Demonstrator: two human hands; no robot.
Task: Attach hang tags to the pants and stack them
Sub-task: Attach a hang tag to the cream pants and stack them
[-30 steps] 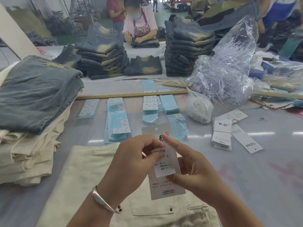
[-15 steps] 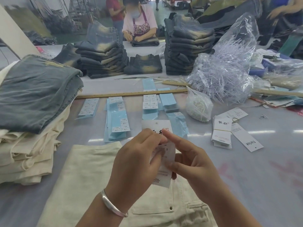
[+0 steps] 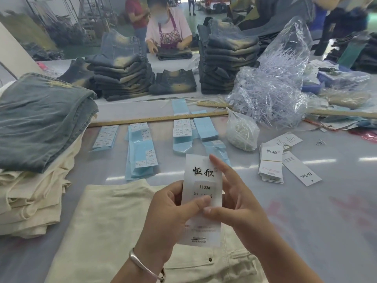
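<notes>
A white hang tag with black characters and a size sticker stands upright between both hands, above a pair of cream pants lying flat on the table. My left hand grips the tag's left edge, thumb pressed on the sticker. My right hand holds the tag from the right, thumb on its face and fingers behind it. A stack of folded cream pants topped by blue jeans sits at the left.
Blue sticker sheets lie in rows ahead. A bundle of white hang tags and a loose tag lie at the right. A small bag of strings, a large plastic bag, a wooden ruler and jeans stacks stand beyond.
The tag has been raised upright with its printed face toward me. The sticker now lies flat on it under my left thumb.
</notes>
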